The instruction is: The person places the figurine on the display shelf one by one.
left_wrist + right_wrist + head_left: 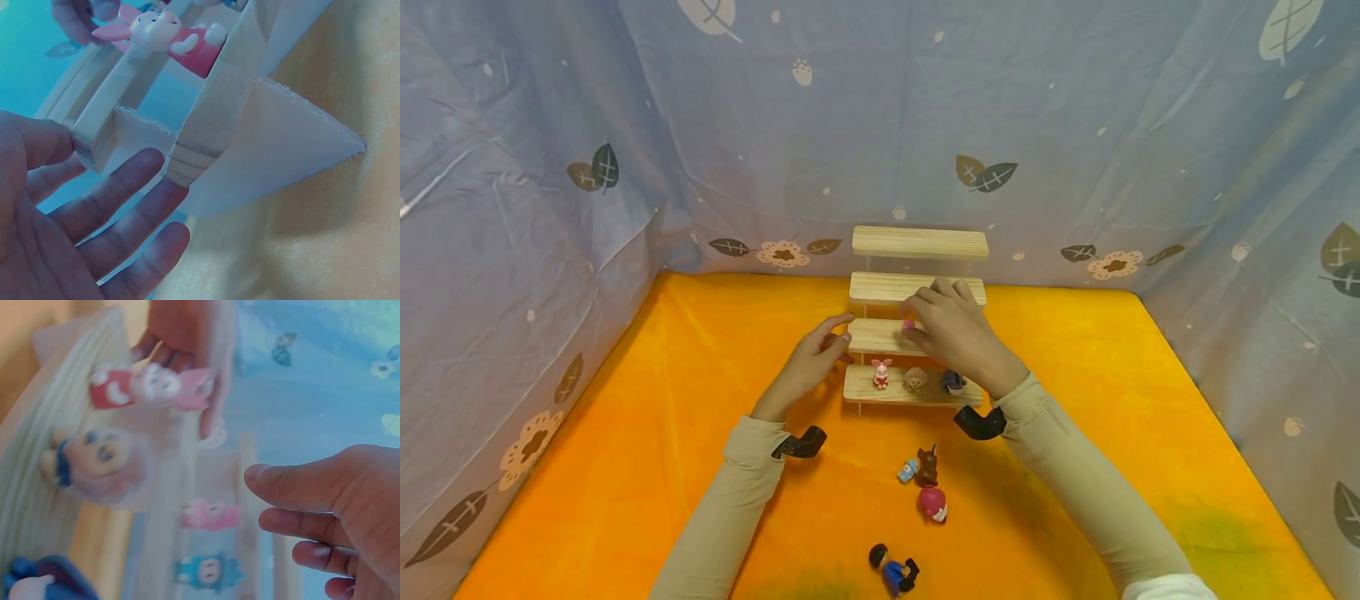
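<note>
Presently: four-tier wooden stand, small figurines, two hands in attendance

Stand (920, 242), pale shelves, set on orange cloth (1052, 508); its bottom shelf bears a pink-eared figurine (881, 377), a lion-maned figurine (915, 381) and a dark-blue figurine (953, 382); the second shelf up bears a pink figurine (212, 515) and a blue figurine (209, 571), side by side.

Hazards, as judged: a fingertip or thumb brushing the close-set pair could topple one into the other; a low pass of the right wrist could knock the dark-blue figurine off its shelf; a push from the left at the shelf ends could slide or rock the stand and upset several pieces.

Right hand (959, 335): thumb well parted from loosely bent fingers, holding nothing; thumb tip near the pink figurine, apart from it in the right wrist view; left hand (809, 361): fingers extended and spread, tips against the stand's shelf ends, gripping nothing.

Loose on the cloth: brown figurine (927, 467); light-blue figurine (907, 472); crimson figurine (932, 503); black-haired figure (893, 573).
</note>
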The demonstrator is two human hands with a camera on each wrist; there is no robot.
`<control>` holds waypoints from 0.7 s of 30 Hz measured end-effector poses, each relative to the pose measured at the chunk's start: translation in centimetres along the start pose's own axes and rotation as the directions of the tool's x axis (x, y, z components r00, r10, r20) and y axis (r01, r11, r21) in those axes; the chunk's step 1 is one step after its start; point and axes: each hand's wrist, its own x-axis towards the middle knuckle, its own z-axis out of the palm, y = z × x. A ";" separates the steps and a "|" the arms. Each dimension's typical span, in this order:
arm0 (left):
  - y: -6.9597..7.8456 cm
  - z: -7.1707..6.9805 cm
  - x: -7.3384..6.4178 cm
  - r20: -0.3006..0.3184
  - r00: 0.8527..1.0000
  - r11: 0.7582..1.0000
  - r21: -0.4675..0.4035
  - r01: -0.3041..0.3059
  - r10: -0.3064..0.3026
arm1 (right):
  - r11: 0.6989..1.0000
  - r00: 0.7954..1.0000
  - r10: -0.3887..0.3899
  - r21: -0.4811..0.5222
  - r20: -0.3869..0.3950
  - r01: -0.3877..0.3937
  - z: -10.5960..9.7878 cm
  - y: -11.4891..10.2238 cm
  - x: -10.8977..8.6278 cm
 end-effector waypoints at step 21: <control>-0.1 0.0 -0.1 0.009 1.000 1.000 0.011 0.002 -0.002 | 0.890 0.997 -0.078 0.452 0.010 0.065 -3.9 -3.4 -4.0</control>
